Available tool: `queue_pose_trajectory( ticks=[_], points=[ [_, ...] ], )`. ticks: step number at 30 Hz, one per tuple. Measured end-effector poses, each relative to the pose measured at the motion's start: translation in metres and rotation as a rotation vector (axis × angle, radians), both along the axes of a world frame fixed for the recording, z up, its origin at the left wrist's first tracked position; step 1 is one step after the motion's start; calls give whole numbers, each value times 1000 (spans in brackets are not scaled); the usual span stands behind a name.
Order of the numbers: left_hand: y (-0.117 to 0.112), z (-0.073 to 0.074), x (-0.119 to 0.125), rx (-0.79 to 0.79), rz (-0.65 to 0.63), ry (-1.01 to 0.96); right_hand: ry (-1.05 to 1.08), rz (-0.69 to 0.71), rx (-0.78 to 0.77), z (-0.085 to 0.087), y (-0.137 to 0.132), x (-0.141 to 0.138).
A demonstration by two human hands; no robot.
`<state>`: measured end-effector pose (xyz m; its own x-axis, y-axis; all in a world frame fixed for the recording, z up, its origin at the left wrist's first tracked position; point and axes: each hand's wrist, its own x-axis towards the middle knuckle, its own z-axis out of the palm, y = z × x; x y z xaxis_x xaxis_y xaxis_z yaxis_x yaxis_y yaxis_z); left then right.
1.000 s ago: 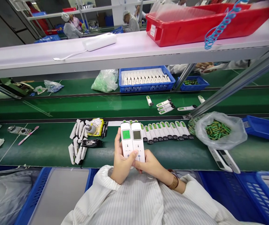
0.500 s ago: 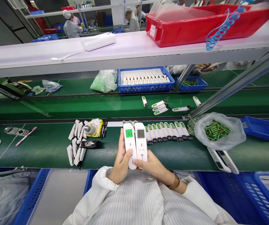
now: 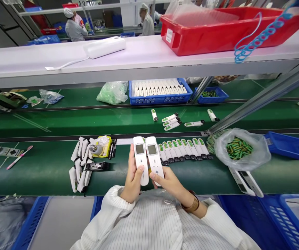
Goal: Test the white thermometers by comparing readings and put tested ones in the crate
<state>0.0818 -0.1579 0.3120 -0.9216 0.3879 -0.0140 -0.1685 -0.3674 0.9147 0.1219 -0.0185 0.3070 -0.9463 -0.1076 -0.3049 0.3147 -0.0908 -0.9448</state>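
Observation:
Two white handheld thermometers are held upright side by side over the bench, both small screens grey. My left hand (image 3: 131, 180) is closed around the left thermometer (image 3: 142, 161), thumb on its front near the middle. My right hand (image 3: 170, 181) grips the right thermometer (image 3: 154, 158) by its lower end, thumb across the front. The tops of the two thermometers are slightly apart. Just right of them, a row of white thermometers (image 3: 182, 150) lies with open battery compartments showing green batteries. To the left is a loose heap of white thermometers (image 3: 81, 166).
A plastic bag of green batteries (image 3: 239, 147) sits right of the row, beside a blue tray (image 3: 290, 146). Several thermometers (image 3: 170, 121) lie on the green belt behind. A shelf (image 3: 139, 57) with a red bin (image 3: 212, 31) spans above. Left lies a pink toothbrush (image 3: 19, 158).
The left thermometer's screen was lit green with digits and is now grey. The thermometers' tops have parted a little. Thermometers on the rear belt have shifted slightly left. The view has shifted slightly.

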Motion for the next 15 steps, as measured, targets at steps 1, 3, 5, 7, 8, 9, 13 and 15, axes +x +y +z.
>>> queue_pose_trajectory(
  ticks=[1,3,5,7,8,9,13,15],
  points=[
    [0,-3,-6,41,5,15,5,-23,34,-2,6,-5],
    [1,-5,-19,130,2,14,-17,-51,129,-9,21,-21],
    [1,-5,-33,146,21,16,-68,-21,321,-19,42,-46],
    [1,-4,-46,129,39,7,-113,55,541,-32,64,-81],
    [1,-4,-52,120,45,0,-127,89,631,-40,74,-100],
    [1,-5,-59,113,48,-9,-136,114,702,-49,83,-121],
    [1,-12,-83,133,55,-45,-173,198,923,-91,99,-202],
    [2,-17,-95,142,47,-55,-215,246,1030,-114,96,-236]
  ],
)
